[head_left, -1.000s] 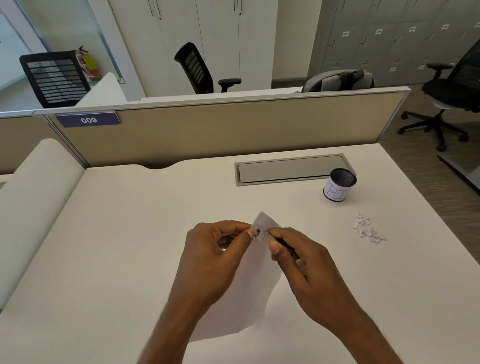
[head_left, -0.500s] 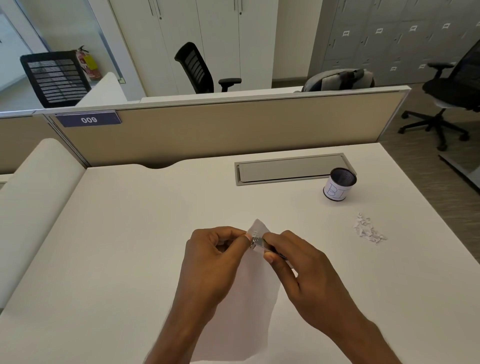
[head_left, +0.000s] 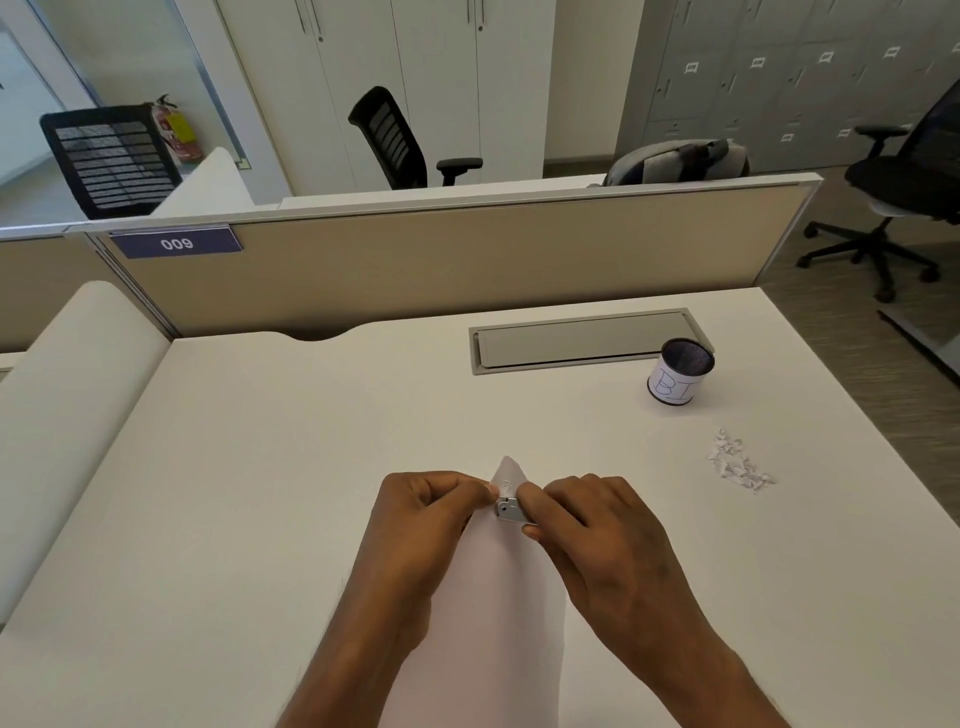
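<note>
A white sheet of paper (head_left: 498, 613) is held up over the white desk (head_left: 249, 467), its top corner pointing away from me. My left hand (head_left: 421, 525) pinches the sheet near that corner from the left. My right hand (head_left: 597, 530) grips a small metal tool (head_left: 510, 509), perhaps a staple remover or a small stapler, whose silver head is set on the paper's edge just below the corner. Most of the tool is hidden inside my right fist.
A dark mesh cup with a white paper label (head_left: 678, 378) stands at the right rear. Several small paper scraps (head_left: 735, 462) lie in a heap to the right. A grey cable hatch (head_left: 584, 343) and a beige partition (head_left: 441, 260) lie behind.
Both hands and the paper have come lower and closer to me. My right hand has rolled over the tool, so that its silver head now shows on the paper's edge.
</note>
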